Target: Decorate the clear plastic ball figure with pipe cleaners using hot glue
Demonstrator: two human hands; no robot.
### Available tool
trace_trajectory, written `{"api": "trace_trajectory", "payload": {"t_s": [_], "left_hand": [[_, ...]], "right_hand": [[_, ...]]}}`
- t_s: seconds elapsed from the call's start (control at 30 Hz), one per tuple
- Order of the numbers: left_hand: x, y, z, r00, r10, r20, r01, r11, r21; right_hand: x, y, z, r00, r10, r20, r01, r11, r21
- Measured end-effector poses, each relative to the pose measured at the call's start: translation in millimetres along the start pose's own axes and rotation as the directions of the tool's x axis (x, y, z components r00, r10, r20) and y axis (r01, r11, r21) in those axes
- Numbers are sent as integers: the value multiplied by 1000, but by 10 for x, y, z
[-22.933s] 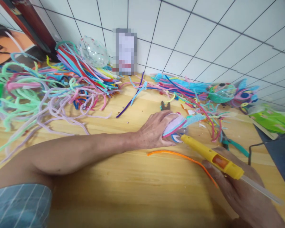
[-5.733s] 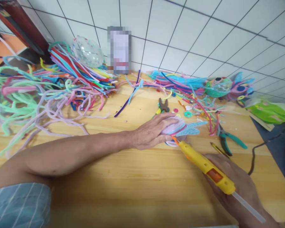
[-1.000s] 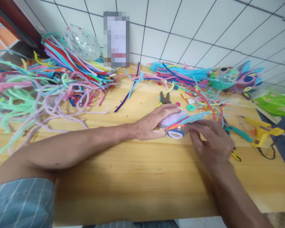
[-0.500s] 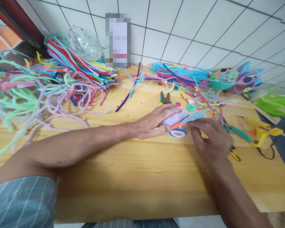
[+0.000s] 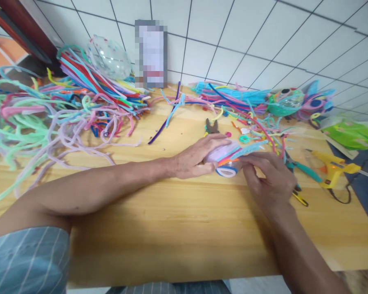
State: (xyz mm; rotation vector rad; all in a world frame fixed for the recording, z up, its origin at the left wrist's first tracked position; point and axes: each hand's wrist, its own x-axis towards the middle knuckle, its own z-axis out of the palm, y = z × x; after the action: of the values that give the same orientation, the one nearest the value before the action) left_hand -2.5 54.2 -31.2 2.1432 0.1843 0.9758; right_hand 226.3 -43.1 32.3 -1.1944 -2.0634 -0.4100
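Observation:
My left hand lies on the wooden table and holds down a small craft piece of lilac, light blue, orange and white pipe cleaners. My right hand meets it from the right, fingertips pinching the piece's orange and blue strip at its right edge. The underside of the piece is hidden by both hands.
A yellow glue gun with its cable lies at the right. Teal-handled pliers and small brown pliers lie near the hands. Heaps of coloured pipe cleaners cover the left and back. Finished fish-like figures sit far right.
The glue gun that my right hand held several seconds ago now lies at the right. Over the last second my right hand's fingers shifted slightly on the piece; my left hand stayed put.

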Motion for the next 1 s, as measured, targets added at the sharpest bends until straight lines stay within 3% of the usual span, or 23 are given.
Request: {"api": "trace_trajectory", "payload": {"t_s": [0.37,0.6,1.0], "left_hand": [[84,234,125,948,-257,-188,238,964,-116],[81,309,202,920,-275,-280,253,961,-112],[49,346,169,934,-256,-248,256,966,-33]], "right_hand": [[65,-137,4,999,-16,-30,16,1000,21],[63,-155,-9,1000,5,-25,-5,1000,18],[-173,-72,74,997,-79,-10,78,995,-68]]}}
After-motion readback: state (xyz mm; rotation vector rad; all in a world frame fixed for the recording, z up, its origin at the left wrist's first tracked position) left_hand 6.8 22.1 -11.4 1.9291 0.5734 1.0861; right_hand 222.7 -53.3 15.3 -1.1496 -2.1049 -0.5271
